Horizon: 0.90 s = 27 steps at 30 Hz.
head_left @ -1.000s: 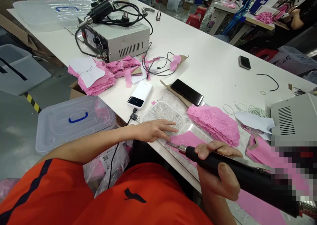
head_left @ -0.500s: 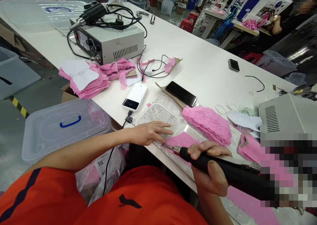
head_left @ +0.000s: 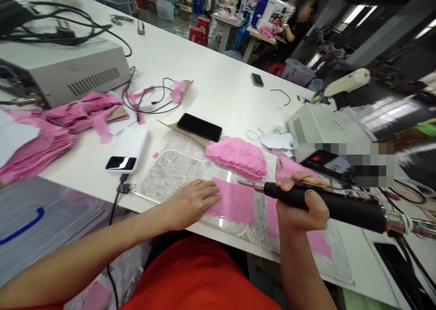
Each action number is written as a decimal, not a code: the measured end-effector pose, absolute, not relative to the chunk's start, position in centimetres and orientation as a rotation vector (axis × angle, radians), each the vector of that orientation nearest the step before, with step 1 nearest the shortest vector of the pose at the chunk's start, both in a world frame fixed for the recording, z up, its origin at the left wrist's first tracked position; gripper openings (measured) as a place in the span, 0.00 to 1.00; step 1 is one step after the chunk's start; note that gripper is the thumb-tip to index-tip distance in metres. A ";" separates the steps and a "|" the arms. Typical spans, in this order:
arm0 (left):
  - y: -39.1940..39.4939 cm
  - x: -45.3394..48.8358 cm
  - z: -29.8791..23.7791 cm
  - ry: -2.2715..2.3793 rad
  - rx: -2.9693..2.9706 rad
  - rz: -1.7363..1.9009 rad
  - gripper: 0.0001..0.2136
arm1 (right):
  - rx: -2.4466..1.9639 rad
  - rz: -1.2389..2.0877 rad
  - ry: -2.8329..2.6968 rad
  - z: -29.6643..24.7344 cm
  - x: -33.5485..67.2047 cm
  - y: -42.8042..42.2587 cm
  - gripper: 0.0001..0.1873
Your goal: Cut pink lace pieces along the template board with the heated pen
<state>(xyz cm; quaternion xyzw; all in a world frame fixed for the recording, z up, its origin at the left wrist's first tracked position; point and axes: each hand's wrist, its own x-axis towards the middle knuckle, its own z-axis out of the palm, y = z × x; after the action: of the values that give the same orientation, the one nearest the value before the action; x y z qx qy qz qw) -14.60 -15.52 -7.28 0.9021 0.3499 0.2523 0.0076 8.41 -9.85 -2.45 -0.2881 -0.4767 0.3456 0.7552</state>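
My left hand lies palm down on the clear template, its fingers stretched over the left edge of a pink fabric piece. My right hand is wrapped around a black corded handpiece, which looks like an ultrasonic tool. Its slim metal tip points left, over the top right part of the fabric piece; I cannot tell whether it touches. Just beyond the tip sits a stack of pink lace pieces. More pink fabric shows under and beside my right forearm.
A black phone and a white power bank lie on the white table. Grey control boxes stand left and right. Cables and bundled pink fabric are at left. A person sits at a sewing machine beyond.
The view has swung right, so things appear further left. The handpiece tip has moved from near my left fingertips to the fabric's upper right. My left hand still lies flat at the fabric's left edge.
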 end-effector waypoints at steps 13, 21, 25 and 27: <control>-13.8 -6.8 -8.4 1.205 2.891 0.715 0.15 | -0.694 0.729 -0.935 -3.7 12.9 -10.0 0.08; -14.3 -7.1 -8.6 1.227 2.847 0.616 0.17 | -0.726 0.713 -0.933 -3.8 12.7 -9.7 0.08; -14.4 -7.2 -8.6 1.243 2.834 0.577 0.18 | -0.766 0.704 -0.929 -3.9 12.7 -9.7 0.08; -14.4 -7.2 -8.6 1.248 2.833 0.560 0.18 | -0.774 0.685 -0.924 -3.9 12.7 -9.7 0.08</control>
<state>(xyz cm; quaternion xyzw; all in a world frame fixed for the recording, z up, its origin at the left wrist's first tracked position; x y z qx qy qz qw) -7.17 -14.42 -8.63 0.9005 0.3968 0.1779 -0.0021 12.73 -9.70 -3.88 -0.3566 -0.4257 0.3159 0.7693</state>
